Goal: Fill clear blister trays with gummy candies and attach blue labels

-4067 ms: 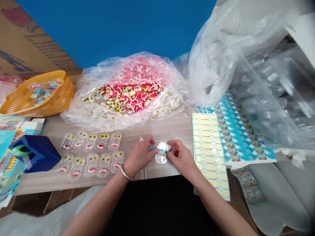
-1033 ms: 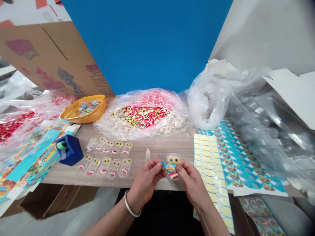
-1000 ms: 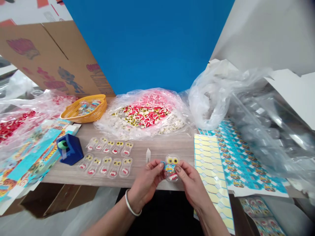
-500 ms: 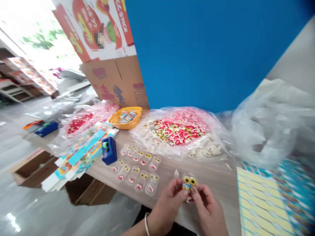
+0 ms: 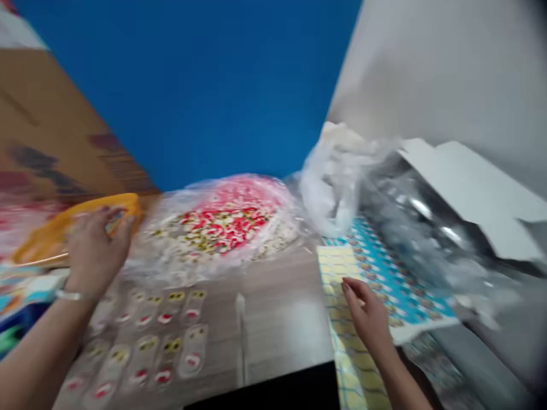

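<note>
My left hand [image 5: 100, 245] is over the yellow basket [image 5: 139, 208] at the left, fingers curved and apart; motion blur hides whether they touch anything. My right hand [image 5: 367, 307] is above a yellow patterned sheet [image 5: 335, 259], thumb and fingertips close together, and what they pinch, if anything, is too small to name. Two rows of clear packs [image 5: 193, 350] with yellow eye shapes and red mouth shapes lie on the table [image 5: 282, 307], between my hands. Behind them sits an open plastic bag [image 5: 231, 228] of red, white and yellow pieces.
A crumpled clear bag [image 5: 331, 182] stands behind the sheets. Blue printed sheets [image 5: 397, 285] lie at the right, beside a box [image 5: 474, 193] with white flaps and plastic packs. A blue panel [image 5: 213, 85] rises behind, with a cardboard box [image 5: 55, 114] at the left.
The view has turned right and come closer. My hands have parted from the eye-and-mouth pack in front of me: the left moved to the basket, the right to the yellow sheet.
</note>
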`<control>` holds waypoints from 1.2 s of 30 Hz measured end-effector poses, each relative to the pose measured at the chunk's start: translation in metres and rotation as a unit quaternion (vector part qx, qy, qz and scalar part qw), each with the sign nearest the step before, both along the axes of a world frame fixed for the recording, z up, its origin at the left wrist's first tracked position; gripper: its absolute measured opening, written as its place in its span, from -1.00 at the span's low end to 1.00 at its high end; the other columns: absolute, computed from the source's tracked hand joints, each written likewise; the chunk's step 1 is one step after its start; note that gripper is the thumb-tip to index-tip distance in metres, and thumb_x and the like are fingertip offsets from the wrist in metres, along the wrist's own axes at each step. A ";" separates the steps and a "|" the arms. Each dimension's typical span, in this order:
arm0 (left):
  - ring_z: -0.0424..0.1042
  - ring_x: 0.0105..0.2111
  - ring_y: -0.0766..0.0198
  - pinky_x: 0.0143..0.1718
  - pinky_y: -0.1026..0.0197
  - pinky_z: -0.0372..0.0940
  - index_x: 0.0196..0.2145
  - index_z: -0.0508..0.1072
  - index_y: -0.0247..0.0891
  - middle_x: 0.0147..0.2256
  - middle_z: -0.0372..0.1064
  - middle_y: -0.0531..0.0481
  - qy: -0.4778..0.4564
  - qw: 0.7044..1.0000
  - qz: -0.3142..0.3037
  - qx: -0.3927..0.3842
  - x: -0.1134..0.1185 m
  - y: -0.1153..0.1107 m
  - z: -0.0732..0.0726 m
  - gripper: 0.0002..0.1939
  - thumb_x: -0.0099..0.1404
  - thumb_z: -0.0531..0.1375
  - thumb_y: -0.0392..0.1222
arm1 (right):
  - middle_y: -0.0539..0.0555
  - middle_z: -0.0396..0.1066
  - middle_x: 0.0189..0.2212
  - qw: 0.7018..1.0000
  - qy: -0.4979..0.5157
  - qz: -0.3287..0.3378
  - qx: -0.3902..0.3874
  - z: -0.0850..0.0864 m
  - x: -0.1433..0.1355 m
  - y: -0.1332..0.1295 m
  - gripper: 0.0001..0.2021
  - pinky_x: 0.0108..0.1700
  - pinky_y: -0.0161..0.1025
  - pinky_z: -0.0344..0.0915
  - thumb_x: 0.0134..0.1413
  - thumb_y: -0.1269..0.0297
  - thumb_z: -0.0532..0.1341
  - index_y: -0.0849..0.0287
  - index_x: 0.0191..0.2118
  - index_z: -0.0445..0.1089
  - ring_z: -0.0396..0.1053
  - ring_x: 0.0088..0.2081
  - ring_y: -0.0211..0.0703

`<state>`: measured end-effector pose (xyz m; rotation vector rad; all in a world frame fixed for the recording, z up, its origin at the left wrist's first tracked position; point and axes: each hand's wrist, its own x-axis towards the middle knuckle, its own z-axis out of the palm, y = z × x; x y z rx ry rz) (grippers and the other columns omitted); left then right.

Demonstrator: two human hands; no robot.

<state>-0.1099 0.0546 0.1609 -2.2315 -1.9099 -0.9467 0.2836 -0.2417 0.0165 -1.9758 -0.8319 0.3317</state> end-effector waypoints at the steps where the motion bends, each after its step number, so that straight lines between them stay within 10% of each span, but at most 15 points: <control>1: 0.46 -0.01 -0.10 0.07 -0.17 0.29 -0.03 0.48 -0.29 -0.06 0.52 -0.02 -0.066 0.996 -0.047 -0.036 0.028 -0.017 -0.023 -0.49 0.28 0.05 0.14 | 0.17 0.57 -0.25 1.000 0.015 -0.016 0.009 -0.006 0.008 -0.004 -0.60 -0.10 -0.01 0.42 0.05 -0.10 0.24 0.14 -0.20 0.51 0.50 -0.21 0.08; 6: 0.54 -0.10 0.02 -0.04 -0.01 0.40 -0.03 0.51 -0.19 -0.08 0.56 -0.16 -0.270 0.814 -0.337 -0.388 0.206 -0.139 -0.114 -0.62 0.21 0.22 -0.07 | 0.14 0.56 -0.21 0.992 0.104 -0.021 0.066 -0.020 0.023 -0.016 -0.64 -0.01 -0.02 0.36 0.14 -0.03 0.24 0.16 -0.15 0.50 0.47 -0.14 0.02; 11: 0.41 0.05 -0.06 0.12 -0.08 0.24 0.00 0.48 -0.26 0.04 0.45 -0.26 -0.171 0.855 -0.358 -0.335 0.299 -0.182 -0.145 -0.58 0.15 0.28 -0.25 | 0.15 0.53 -0.19 0.992 0.090 -0.085 0.037 0.000 0.030 -0.073 -0.64 -0.08 -0.09 0.35 0.16 -0.06 0.23 0.14 -0.14 0.46 0.45 -0.18 -0.01; 16: 0.27 0.14 -0.09 0.22 -0.14 0.09 -0.03 0.49 -0.21 0.07 0.39 -0.22 -0.085 0.877 -0.379 -0.282 0.307 -0.182 -0.150 -0.66 0.21 0.23 -0.27 | 0.05 0.44 -0.51 0.976 0.127 -0.115 -0.132 -0.008 0.006 -0.142 -0.64 -0.39 -0.17 0.24 -0.01 -0.14 0.32 0.08 -0.39 0.39 0.33 -0.47 -0.05; 20: 0.31 0.11 -0.07 0.20 -0.10 0.15 0.00 0.47 -0.25 0.06 0.39 -0.25 -0.005 0.886 -0.409 -0.218 0.302 -0.180 -0.156 -0.66 0.28 0.15 -0.19 | 0.03 0.44 -0.47 0.963 0.268 -0.001 -0.011 0.005 -0.022 -0.147 -0.68 -0.37 -0.21 0.28 0.17 -0.07 0.19 0.09 -0.32 0.42 0.36 -0.42 -0.08; 23: 0.32 0.14 -0.06 0.22 -0.09 0.16 0.01 0.45 -0.30 0.12 0.37 -0.26 0.048 0.871 -0.448 -0.194 0.294 -0.175 -0.159 -0.62 0.33 0.08 -0.07 | 0.08 0.49 -0.27 0.992 0.104 -0.060 0.048 0.032 0.007 -0.165 -0.76 -0.14 -0.19 0.31 0.26 0.07 0.14 0.08 -0.18 0.46 0.40 -0.21 -0.04; 26: 0.32 0.16 -0.10 0.23 -0.11 0.16 0.01 0.45 -0.34 0.16 0.33 -0.31 0.093 0.858 -0.471 -0.181 0.290 -0.166 -0.162 -0.52 0.33 0.03 0.05 | 0.11 0.48 -0.23 0.967 -0.066 -0.246 0.005 0.045 0.073 -0.237 -0.73 -0.11 -0.18 0.32 0.26 0.08 0.09 0.11 -0.13 0.41 0.38 -0.20 -0.05; 30: 0.33 0.16 -0.15 0.25 -0.12 0.15 -0.02 0.44 -0.32 0.15 0.35 -0.31 0.112 0.851 -0.489 -0.157 0.292 -0.157 -0.171 -0.48 0.30 0.00 0.12 | 0.19 0.48 -0.29 0.861 -0.174 -0.450 -0.159 0.046 0.126 -0.382 -0.72 -0.12 -0.11 0.33 0.19 0.16 0.00 0.17 -0.22 0.40 0.40 -0.24 -0.01; 36: 0.35 0.15 -0.15 0.22 -0.16 0.20 -0.05 0.44 -0.23 0.15 0.38 -0.21 0.095 0.850 -0.499 -0.143 0.289 -0.150 -0.186 -0.56 0.26 0.05 0.08 | 0.18 0.38 -0.58 0.768 -0.201 -0.531 -0.296 0.042 0.055 -0.499 -0.65 -0.41 -0.03 0.24 0.12 0.32 0.04 0.11 -0.65 0.33 0.37 -0.52 0.04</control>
